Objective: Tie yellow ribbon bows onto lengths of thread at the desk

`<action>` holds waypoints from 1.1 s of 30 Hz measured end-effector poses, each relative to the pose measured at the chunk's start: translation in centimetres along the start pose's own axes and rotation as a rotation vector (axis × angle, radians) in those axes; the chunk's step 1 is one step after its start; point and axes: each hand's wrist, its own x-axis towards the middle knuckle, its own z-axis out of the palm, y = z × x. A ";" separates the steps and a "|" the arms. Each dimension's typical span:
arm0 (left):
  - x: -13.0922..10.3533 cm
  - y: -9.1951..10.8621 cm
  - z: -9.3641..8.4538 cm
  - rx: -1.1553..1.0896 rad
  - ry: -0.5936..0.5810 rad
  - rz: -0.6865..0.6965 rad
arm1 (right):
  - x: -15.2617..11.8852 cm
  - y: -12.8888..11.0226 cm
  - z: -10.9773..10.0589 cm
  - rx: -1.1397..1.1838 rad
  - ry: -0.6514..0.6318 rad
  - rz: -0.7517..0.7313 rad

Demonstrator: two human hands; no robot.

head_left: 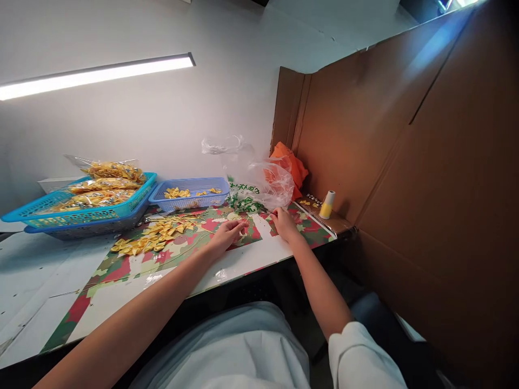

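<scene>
A thin thread is being pinched taut between the left hand and right hand, keeping it off the bows.

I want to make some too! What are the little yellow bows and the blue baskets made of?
The yellow bows look like satin ribbon: thin, folded, slightly shiny, though too small to be sure. The blue baskets look like moulded plastic, with latticed walls and a smooth glossy rim.

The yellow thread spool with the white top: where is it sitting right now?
In the head view the yellow thread spool stands upright at the table's far right, against the brown cardboard wall, just beyond the right hand.
</scene>
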 end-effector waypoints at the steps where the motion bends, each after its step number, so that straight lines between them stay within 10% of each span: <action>1: 0.1 -0.1 0.0 -0.010 0.010 0.000 | -0.1 -0.1 0.0 0.039 0.007 -0.017; 33: 0.4 -0.1 0.1 -0.039 -0.011 -0.037 | -2.4 -1.4 1.4 0.399 -0.214 -0.120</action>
